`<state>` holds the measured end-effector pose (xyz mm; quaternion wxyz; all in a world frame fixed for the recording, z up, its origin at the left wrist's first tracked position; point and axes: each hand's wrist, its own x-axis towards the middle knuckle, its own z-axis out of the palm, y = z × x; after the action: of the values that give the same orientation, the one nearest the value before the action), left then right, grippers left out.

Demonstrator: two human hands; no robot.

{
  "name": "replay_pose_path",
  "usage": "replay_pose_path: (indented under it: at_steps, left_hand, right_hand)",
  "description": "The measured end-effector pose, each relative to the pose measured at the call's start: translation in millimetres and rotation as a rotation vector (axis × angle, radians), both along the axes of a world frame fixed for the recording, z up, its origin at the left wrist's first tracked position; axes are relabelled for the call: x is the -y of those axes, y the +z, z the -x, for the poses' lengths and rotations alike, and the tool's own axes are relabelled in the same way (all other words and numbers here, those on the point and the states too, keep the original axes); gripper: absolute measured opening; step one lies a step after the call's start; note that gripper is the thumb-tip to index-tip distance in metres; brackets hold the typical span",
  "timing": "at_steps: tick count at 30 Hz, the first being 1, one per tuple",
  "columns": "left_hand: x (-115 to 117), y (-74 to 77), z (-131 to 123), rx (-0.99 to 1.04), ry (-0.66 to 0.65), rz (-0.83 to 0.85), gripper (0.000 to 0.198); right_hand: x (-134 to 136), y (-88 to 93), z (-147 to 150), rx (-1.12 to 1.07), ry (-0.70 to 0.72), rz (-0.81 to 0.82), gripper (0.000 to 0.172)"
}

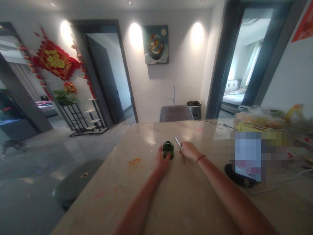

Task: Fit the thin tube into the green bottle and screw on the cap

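Observation:
A small dark green bottle (168, 150) with an open neck stands upright on the stone-topped table (146, 137). My left hand (162, 161) is wrapped round its left and front sides. To the right of the bottle, my right hand (189, 150) is closed on a thin white stick (177, 141), which points up and to the left. A thin dark strip (183, 158) hangs or lies just below the fingers; whether the hand holds it too I cannot tell. A red string is round my right wrist.
On the right, a propped-up screen (247, 156) stands on a black round base, with cables and plastic bags (264, 117) near it. A grey chair (176, 113) is at the far edge, a green stool (78, 179) at left.

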<state>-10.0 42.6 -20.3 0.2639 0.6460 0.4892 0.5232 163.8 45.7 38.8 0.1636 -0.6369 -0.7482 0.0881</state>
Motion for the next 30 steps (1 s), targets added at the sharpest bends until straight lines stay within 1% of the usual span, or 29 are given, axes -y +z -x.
replay_pose_path:
  at_steps: [2, 4, 8, 13, 15, 17, 19, 21, 24, 26, 28, 30]
  left_hand:
    - [-1.3, -1.8, 0.2, -0.011, 0.001, -0.004, 0.051]
    - [-2.1, -3.1, 0.4, -0.020, 0.012, -0.005, 0.051]
    - [-3.0, -4.8, 0.9, -0.021, 0.037, -0.026, 0.051]
    - [-3.1, -4.9, 1.4, -0.032, 0.014, -0.019, 0.052]
    - [-2.9, -4.5, 1.4, -0.019, 0.005, -0.020, 0.052]
    - [-2.6, -4.3, 1.4, 0.005, 0.001, -0.024, 0.051]
    - [-2.7, -4.7, 1.6, 0.025, -0.001, -0.017, 0.051]
    - [-3.3, -5.9, 1.9, 0.028, -0.005, -0.009, 0.051]
    - [-5.0, -8.7, 2.3, 0.009, -0.011, -0.011, 0.052]
    - [-6.2, -10.5, 2.3, 0.001, -0.006, -0.017, 0.052]
    - [-7.0, -11.6, 2.3, -0.005, 0.000, -0.018, 0.053]
    - [-6.9, -11.6, 2.1, -0.008, 0.000, -0.020, 0.053]
  right_hand:
    - [5.0, 2.6, 2.5, 0.104, -0.082, 0.046, 0.021]
    - [9.7, 4.2, 8.0, 0.138, -0.129, 0.086, 0.022]
    - [16.0, 5.3, 17.7, 0.152, -0.179, 0.083, 0.027]
    - [14.0, 2.6, 17.2, 0.160, -0.191, 0.154, 0.028]
    - [9.7, 1.6, 13.3, 0.122, -0.183, 0.158, 0.032]
    - [4.4, 1.9, 7.4, 0.058, -0.163, 0.153, 0.030]
    - [-0.7, 4.3, 0.4, -0.059, -0.129, 0.164, 0.018]
    - [-4.2, 9.0, -6.3, -0.278, -0.087, 0.205, 0.011]
    - [-4.9, 20.6, -13.0, -0.712, -0.026, 0.292, 0.015]
    - [-2.3, 30.8, -15.2, -0.974, 0.016, 0.322, 0.018]
    - [1.4, 41.5, -17.1, -1.204, 0.079, 0.319, 0.019]
    - [4.6, 51.1, -20.1, -1.377, 0.187, 0.253, 0.019]
